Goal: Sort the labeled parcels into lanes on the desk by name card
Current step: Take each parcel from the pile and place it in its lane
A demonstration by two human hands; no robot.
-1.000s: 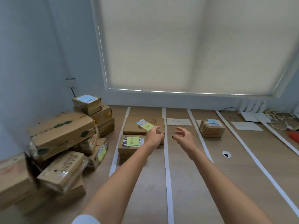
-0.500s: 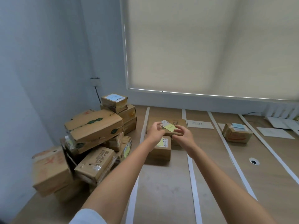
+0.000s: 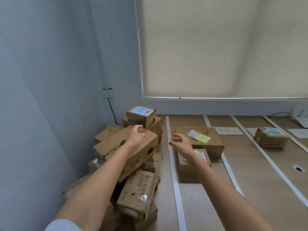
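Note:
A heap of cardboard parcels (image 3: 133, 164) fills the desk's left corner, topped by a small box with a white label (image 3: 140, 115). My left hand (image 3: 136, 135) hovers over the long box with green marks (image 3: 146, 144), fingers loosely curled, holding nothing. My right hand (image 3: 180, 142) floats empty above the white tape strip (image 3: 173, 174), fingers relaxed. In the first lane lie a flat box with a yellow note (image 3: 210, 140) and a smaller labelled box (image 3: 188, 165) in front of it. One small parcel (image 3: 270, 138) sits two lanes right.
White tape strips divide the wooden desk (image 3: 250, 189) into lanes. Name cards (image 3: 227, 130) lie at the lanes' far ends. A cable hole (image 3: 298, 168) is on the right. A wall with a socket and cord (image 3: 108, 94) bounds the left; a blind hangs behind.
Both hands left the flat box with the yellow note and moved left toward the heap. The view swung left too.

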